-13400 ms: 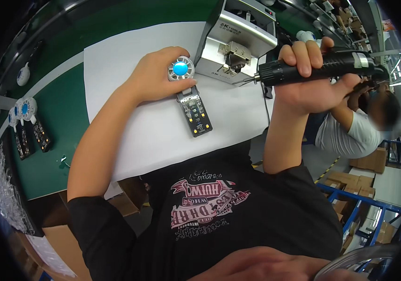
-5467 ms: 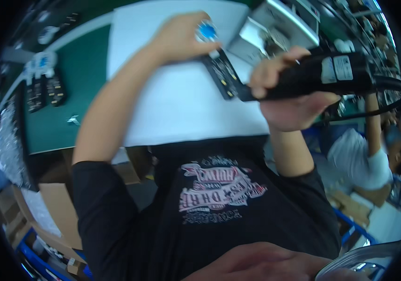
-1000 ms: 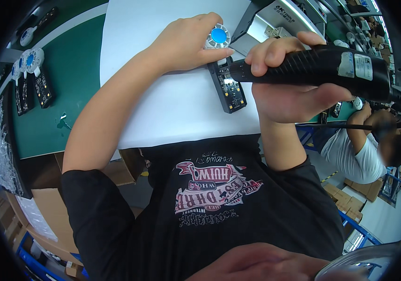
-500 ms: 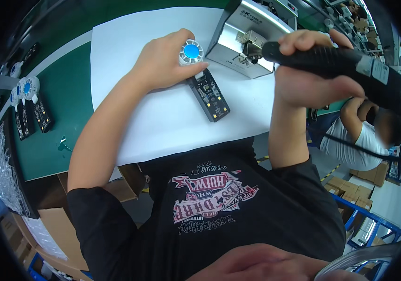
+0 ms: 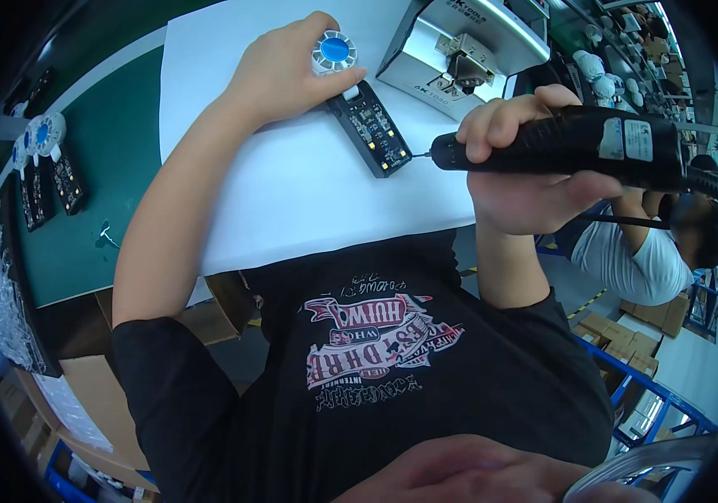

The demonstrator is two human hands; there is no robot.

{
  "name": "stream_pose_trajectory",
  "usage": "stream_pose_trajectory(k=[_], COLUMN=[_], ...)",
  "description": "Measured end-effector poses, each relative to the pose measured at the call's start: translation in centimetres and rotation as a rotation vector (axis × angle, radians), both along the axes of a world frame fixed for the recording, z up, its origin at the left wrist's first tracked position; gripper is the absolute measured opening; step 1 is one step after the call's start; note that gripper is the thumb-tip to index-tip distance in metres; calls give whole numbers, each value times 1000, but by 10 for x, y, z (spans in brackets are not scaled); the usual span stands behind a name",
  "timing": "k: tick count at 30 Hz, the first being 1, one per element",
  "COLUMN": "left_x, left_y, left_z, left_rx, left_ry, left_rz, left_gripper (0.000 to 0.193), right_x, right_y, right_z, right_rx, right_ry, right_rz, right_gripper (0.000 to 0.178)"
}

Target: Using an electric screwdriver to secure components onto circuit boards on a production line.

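Note:
My left hand point(image 5: 288, 74) is closed around the white round head with a blue centre point(image 5: 335, 52) of a small electronic device. Its black body with an exposed circuit board point(image 5: 371, 130) lies slanted on a white sheet point(image 5: 292, 201), pointing toward me. My right hand point(image 5: 526, 159) grips a black electric screwdriver point(image 5: 560, 147), held almost level. The thin bit reaches left to the near corner of the circuit board; whether it touches a screw is too small to tell.
A silver screw feeder point(image 5: 468, 59) stands at the back, right of the device. Several similar devices point(image 5: 57, 159) lie on the green mat point(image 5: 116, 184) at left, beside a tray of clear plastic bags point(image 5: 7, 293). Another person point(image 5: 627, 251) sits at right.
The screwdriver has come away from the screw feeder and moved down and left to the board's corner. My left hand still holds the device; the whole view has shifted slightly.

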State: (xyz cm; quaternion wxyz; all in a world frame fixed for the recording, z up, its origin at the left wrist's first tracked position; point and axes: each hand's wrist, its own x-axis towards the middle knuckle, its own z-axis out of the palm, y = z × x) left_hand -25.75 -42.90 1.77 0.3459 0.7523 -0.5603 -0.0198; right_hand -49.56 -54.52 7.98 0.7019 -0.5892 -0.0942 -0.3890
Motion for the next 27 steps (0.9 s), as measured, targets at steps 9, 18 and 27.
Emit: stream_pose_trajectory(k=[9, 18, 27], left_x=[-2, 4, 1], left_y=[1, 5, 3], left_z=[0, -7, 0], left_rx=[4, -4, 11], left_ry=[36, 22, 78], left_rz=[-4, -23, -17], left_gripper=[60, 61, 61], right_x=[3, 8, 32], right_y=[-5, -16, -78], right_z=[-12, -1, 13], right_rx=[-13, 32, -368], right_ry=[-30, -80, -237], right_rz=[26, 76, -63], right_gripper=[93, 93, 90])
